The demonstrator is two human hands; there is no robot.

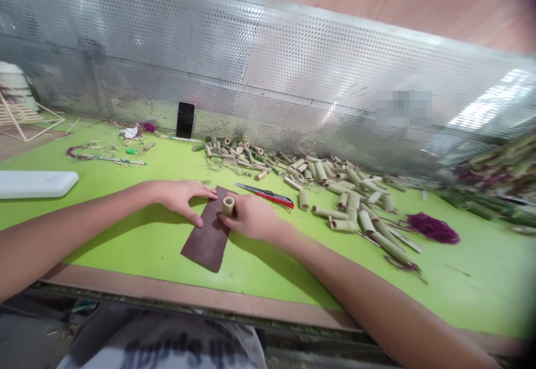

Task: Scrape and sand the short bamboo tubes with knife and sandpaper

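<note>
A brown sheet that looks like sandpaper [205, 246] lies flat on the green tabletop in front of me. My right hand [251, 215] is closed around a short bamboo tube [228, 206], held upright over the sheet with its hollow end facing up. My left hand [182, 200] rests at the sheet's left edge, thumb and fingers spread, with nothing in it. Just beyond my right hand lies a red utility knife [268, 195], its blade pointing left.
A heap of cut bamboo pieces [320, 171] spreads from the back middle to the right, near a purple fibre bundle [433, 228]. A phone [185, 120] leans on the perforated metal panel [293, 73]. A white case [37, 183] lies at left.
</note>
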